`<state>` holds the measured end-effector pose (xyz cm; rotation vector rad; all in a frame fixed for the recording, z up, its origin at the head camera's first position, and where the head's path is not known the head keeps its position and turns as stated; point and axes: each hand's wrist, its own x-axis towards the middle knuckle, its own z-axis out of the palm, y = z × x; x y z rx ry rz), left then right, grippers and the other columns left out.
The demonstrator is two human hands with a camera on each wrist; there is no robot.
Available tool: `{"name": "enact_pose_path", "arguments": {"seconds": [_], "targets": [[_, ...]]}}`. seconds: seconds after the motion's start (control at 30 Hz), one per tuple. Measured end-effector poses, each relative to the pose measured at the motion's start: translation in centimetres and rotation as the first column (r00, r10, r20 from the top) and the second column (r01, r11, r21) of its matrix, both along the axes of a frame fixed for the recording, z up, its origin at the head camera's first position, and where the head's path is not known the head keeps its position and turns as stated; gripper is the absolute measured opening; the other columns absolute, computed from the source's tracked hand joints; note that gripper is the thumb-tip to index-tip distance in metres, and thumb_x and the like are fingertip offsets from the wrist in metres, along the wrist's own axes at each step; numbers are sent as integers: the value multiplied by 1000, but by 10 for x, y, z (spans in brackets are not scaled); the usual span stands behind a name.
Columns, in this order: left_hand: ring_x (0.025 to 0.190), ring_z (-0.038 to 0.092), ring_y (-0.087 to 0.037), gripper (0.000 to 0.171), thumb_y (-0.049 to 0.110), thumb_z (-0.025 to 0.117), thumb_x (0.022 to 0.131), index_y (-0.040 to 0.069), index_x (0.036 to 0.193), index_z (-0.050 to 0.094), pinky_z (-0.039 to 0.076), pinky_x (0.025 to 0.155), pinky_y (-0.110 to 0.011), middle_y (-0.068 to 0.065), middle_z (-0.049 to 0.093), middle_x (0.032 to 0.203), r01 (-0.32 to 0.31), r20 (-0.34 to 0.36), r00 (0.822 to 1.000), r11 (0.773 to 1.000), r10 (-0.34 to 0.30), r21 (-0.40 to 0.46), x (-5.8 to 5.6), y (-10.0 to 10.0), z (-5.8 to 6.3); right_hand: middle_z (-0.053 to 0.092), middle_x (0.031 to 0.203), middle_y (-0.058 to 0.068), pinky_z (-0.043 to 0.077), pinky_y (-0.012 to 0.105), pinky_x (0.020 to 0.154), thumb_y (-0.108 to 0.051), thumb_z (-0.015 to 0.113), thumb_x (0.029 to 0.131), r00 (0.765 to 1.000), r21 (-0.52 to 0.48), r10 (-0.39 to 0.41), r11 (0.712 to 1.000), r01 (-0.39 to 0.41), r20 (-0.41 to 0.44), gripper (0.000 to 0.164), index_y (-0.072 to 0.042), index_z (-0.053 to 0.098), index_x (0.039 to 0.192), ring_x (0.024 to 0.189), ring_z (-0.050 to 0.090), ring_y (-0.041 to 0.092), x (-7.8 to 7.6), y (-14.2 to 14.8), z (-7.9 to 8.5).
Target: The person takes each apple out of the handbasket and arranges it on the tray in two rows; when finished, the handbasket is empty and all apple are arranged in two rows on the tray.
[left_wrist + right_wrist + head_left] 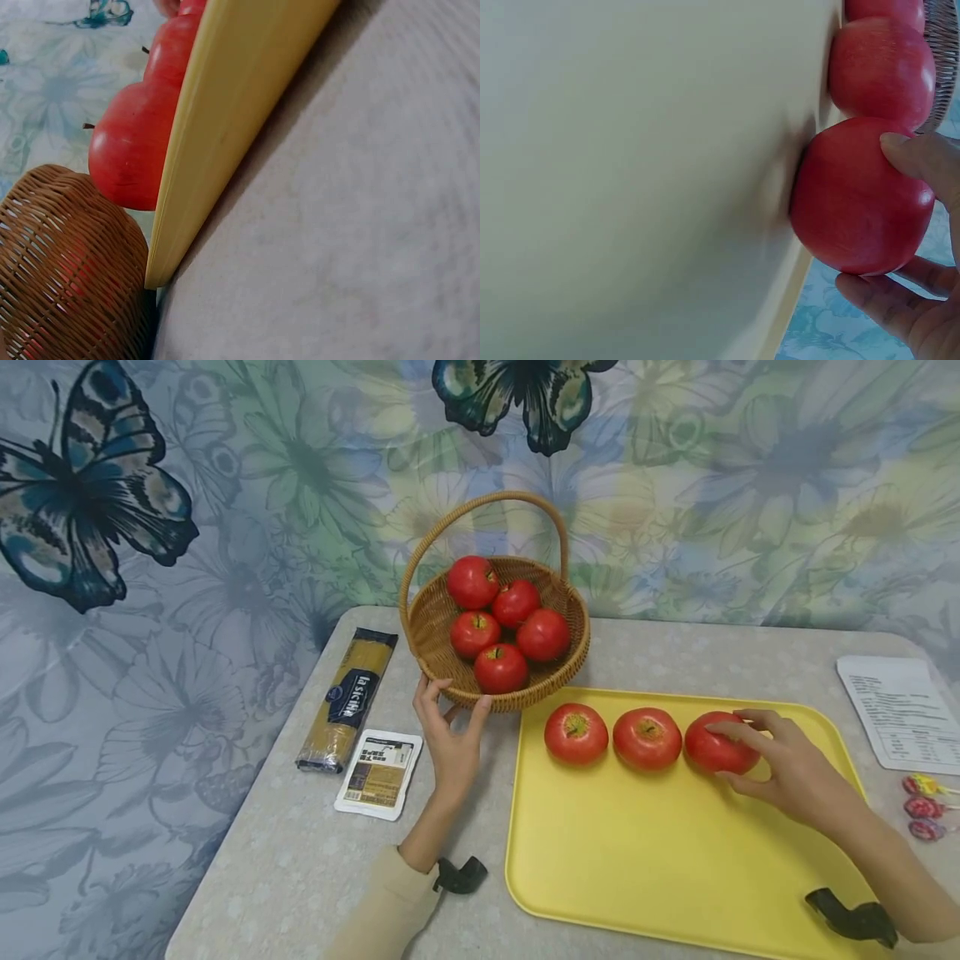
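A wicker basket with a tall arched handle stands at the back of the table, several red apples inside it. My left hand holds the basket low on its front left side, thumb and fingers spread along the wall; the left wrist view shows the woven wall but hardly any of the hand. On the yellow tray three red apples stand in a row along the back edge. My right hand grips the rightmost apple, thumb on one side and fingers on the other. That apple sits beside the middle apple.
Left of the basket lie a pasta packet and a flat white-edged food pack. At the right edge are a printed white card and several wrapped lollipops. A patterned cloth hangs behind the table.
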<state>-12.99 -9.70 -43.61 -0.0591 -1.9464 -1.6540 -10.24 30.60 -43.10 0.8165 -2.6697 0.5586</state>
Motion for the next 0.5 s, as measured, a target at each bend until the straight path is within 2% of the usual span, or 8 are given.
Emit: {"name": "enact_pose_path", "arguments": {"seconds": [0.13, 0.3, 0.4, 0.5], "targets": [[143, 25, -33, 55, 13, 73, 89, -10, 127, 41, 44, 98, -55, -30, 16, 153, 2, -4, 1000, 1000, -2, 0, -1, -1, 0, 56, 116, 21, 48, 49, 71, -8, 94, 53, 1000, 17, 13, 1000, -13, -9, 80, -20, 61, 125, 97, 53, 36, -1, -1, -2], [143, 24, -38, 55, 14, 73, 89, -9, 128, 41, 44, 98, -55, -29, 15, 154, 6, 8, 1000, 1000, -6, 7, 0, 0, -1, 53, 122, 24, 53, 57, 69, -11, 94, 54, 1000, 66, 0, 998, -2, 26, 81, -20, 58, 127, 97, 54, 42, 3, -6, 4], [143, 24, -43, 55, 13, 73, 89, -10, 127, 40, 44, 98, -56, -29, 15, 154, 10, 5, 1000, 1000, -10, 10, 0, 0, -1, 50, 130, 26, 51, 61, 73, -17, 94, 56, 1000, 68, 9, 998, -11, 28, 80, -22, 58, 128, 102, 55, 47, 0, -12, 16], [142, 24, -45, 56, 12, 73, 89, -11, 127, 40, 44, 98, -56, -30, 15, 153, 6, 4, 1000, 1000, -6, 10, 0, -1, 0, 47, 137, 25, 49, 64, 78, -22, 92, 62, 998, 48, 46, 998, -48, 44, 77, -23, 57, 131, 112, 52, 48, -10, -30, 39]]}}
